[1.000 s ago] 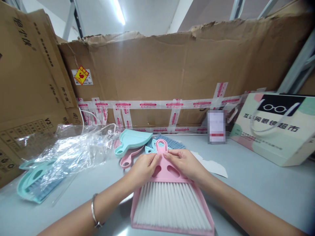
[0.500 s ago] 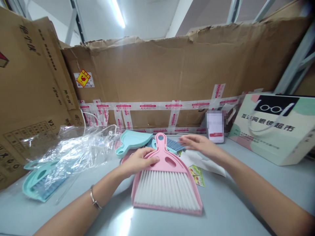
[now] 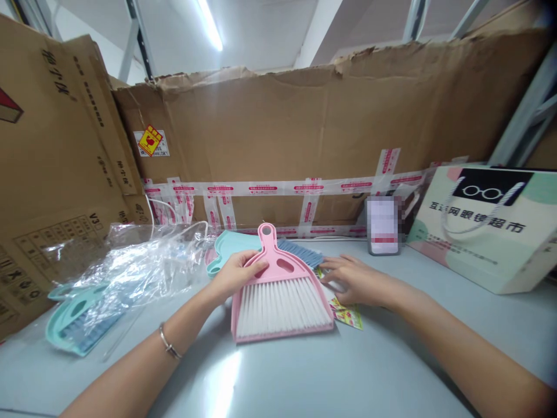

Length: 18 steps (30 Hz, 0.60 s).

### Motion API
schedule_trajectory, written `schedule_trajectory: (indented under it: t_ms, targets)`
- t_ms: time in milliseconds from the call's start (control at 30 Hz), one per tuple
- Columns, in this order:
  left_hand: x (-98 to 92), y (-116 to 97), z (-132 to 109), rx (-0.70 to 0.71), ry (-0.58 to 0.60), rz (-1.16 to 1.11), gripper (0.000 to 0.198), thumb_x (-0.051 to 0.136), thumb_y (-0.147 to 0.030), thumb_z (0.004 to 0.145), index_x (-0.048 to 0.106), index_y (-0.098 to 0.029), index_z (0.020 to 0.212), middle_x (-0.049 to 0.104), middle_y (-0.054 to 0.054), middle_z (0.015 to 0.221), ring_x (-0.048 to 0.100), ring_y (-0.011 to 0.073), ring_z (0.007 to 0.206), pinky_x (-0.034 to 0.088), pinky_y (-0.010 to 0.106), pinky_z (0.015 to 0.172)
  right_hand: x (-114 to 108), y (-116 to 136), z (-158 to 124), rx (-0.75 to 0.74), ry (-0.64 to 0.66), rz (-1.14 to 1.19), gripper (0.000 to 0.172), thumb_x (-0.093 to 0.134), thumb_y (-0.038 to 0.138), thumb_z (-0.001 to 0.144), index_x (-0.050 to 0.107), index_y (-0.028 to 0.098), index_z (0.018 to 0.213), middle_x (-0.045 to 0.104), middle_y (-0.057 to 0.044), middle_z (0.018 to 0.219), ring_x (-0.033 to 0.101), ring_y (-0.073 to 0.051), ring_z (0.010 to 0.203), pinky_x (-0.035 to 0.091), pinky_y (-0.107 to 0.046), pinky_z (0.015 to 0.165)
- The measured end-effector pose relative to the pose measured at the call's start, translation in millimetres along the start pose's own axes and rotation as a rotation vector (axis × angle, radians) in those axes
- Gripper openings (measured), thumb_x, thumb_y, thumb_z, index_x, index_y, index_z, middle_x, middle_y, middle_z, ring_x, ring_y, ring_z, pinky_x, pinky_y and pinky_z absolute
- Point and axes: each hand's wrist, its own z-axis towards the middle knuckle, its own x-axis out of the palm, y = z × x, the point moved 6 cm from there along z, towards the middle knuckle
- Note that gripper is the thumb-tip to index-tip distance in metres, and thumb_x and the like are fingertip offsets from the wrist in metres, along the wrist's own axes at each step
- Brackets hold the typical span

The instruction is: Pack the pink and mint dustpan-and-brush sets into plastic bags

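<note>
A pink dustpan with a white-bristled pink brush nested in it point(image 3: 278, 296) is tilted up off the grey table. My left hand point(image 3: 235, 274) grips its left side near the handle, fingers closed on it. My right hand point(image 3: 354, 281) lies with fingers stretched out flat over a small colourful paper card point(image 3: 348, 316) and white paper beside the pan's right edge. Behind the pink set lie a teal dustpan point(image 3: 221, 249) and a blue brush point(image 3: 300, 251).
A heap of clear plastic bags point(image 3: 130, 261) covers the left, with a teal pan-and-brush set point(image 3: 73, 319) in a bag. Tall cardboard walls point(image 3: 304, 139) close the back and left. A printed paper bag point(image 3: 487, 220) and a blurred small device point(image 3: 383, 226) stand at right.
The pink set has moved away from me and tipped up in my left hand. My right hand left its handle, reached to the blue brush, then came down onto the papers.
</note>
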Motion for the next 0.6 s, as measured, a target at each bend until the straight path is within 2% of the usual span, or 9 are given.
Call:
schedule_trajectory:
  t_ms: [67, 133, 167, 233, 300, 367, 500, 600]
  targets:
    - [-1.6, -1.3, -0.4, 0.001, -0.01, 0.012, 0.036, 0.059, -0.046, 0.072, 0.063, -0.015, 0.089, 0.058, 0.0, 0.075, 0.051, 0.013, 0.068, 0.037, 0.022, 0.063, 0.0, -0.3, -1.9, 0.013, 0.009, -0.022, 0.044, 0.054, 0.018, 0.062, 0.065, 0.022, 0.104, 0.046, -0.011, 0.134, 0.037, -0.027, 0.126, 0.018, -0.045, 0.104]
    - [-3.2, -2.2, -0.6, 0.004, -0.018, 0.019, 0.036, 0.059, -0.047, 0.072, 0.063, -0.015, 0.087, 0.057, 0.0, 0.074, 0.051, 0.013, 0.068, 0.037, 0.022, 0.061, 1.7, -1.5, -5.7, 0.092, 0.04, -0.041, 0.049, 0.055, 0.017, 0.061, 0.062, 0.022, 0.109, 0.044, -0.012, 0.136, 0.041, -0.027, 0.123, 0.023, -0.045, 0.101]
    - [-3.7, -2.4, -0.6, 0.007, -0.017, 0.019, 0.036, 0.059, -0.047, 0.072, 0.063, -0.015, 0.087, 0.057, 0.0, 0.074, 0.05, 0.0129, 0.067, 0.036, 0.022, 0.061, 2.6, -0.8, -7.7, 0.142, 0.054, -0.077, 0.048, 0.054, 0.015, 0.061, 0.063, 0.02, 0.109, 0.047, -0.013, 0.133, 0.045, -0.028, 0.118, 0.027, -0.044, 0.098]
    - [-3.7, -1.8, -0.3, 0.013, -0.011, 0.023, 0.035, 0.059, -0.047, 0.072, 0.063, -0.015, 0.087, 0.057, 0.0, 0.074, 0.05, 0.0129, 0.068, 0.037, 0.022, 0.061, 3.5, 5.3, -9.9, 0.215, 0.056, -0.185, 0.037, 0.051, 0.008, 0.063, 0.067, 0.016, 0.096, 0.061, -0.014, 0.115, 0.057, -0.027, 0.103, 0.034, -0.04, 0.089]
    - [-3.0, -0.5, 0.0, 0.01, -0.003, 0.036, 0.035, 0.058, -0.046, 0.073, 0.063, -0.015, 0.088, 0.058, 0.0, 0.075, 0.051, 0.013, 0.068, 0.037, 0.022, 0.062, 3.8, 14.6, -8.2, 0.244, 0.037, -0.275, 0.03, 0.045, 0.002, 0.065, 0.068, 0.012, 0.08, 0.068, -0.015, 0.093, 0.062, -0.025, 0.087, 0.036, -0.036, 0.082]
    - [-1.8, 0.6, 0.1, 0.003, 0.006, 0.049, 0.033, 0.057, -0.045, 0.074, 0.063, -0.015, 0.087, 0.059, 0.001, 0.075, 0.052, 0.0131, 0.068, 0.038, 0.023, 0.063, 3.8, 20.9, -3.7, 0.244, 0.007, -0.322, 0.029, 0.043, -0.001, 0.066, 0.068, 0.011, 0.072, 0.069, -0.016, 0.081, 0.064, -0.024, 0.079, 0.036, -0.034, 0.078]
    - [-0.8, -0.3, 0.0, 0.012, 0.022, 0.041, 0.031, 0.058, -0.043, 0.074, 0.062, -0.015, 0.084, 0.058, 0.0, 0.073, 0.05, 0.0119, 0.066, 0.037, 0.023, 0.063, 0.8, 15.3, 1.9, 0.243, -0.067, -0.391, 0.025, 0.044, 0.003, 0.069, 0.068, 0.013, 0.067, 0.069, -0.016, 0.076, 0.064, -0.024, 0.074, 0.036, -0.031, 0.066]
    - [-2.0, -0.9, -0.3, 0.023, 0.018, 0.048, 0.029, 0.057, -0.043, 0.074, 0.061, -0.015, 0.082, 0.056, -0.001, 0.071, 0.049, 0.0115, 0.065, 0.037, 0.022, 0.062, 1.9, 6.5, -0.6, 0.232, -0.077, -0.308, 0.02, 0.049, 0.007, 0.068, 0.066, 0.016, 0.068, 0.069, -0.013, 0.075, 0.063, -0.024, 0.074, 0.033, -0.029, 0.059]
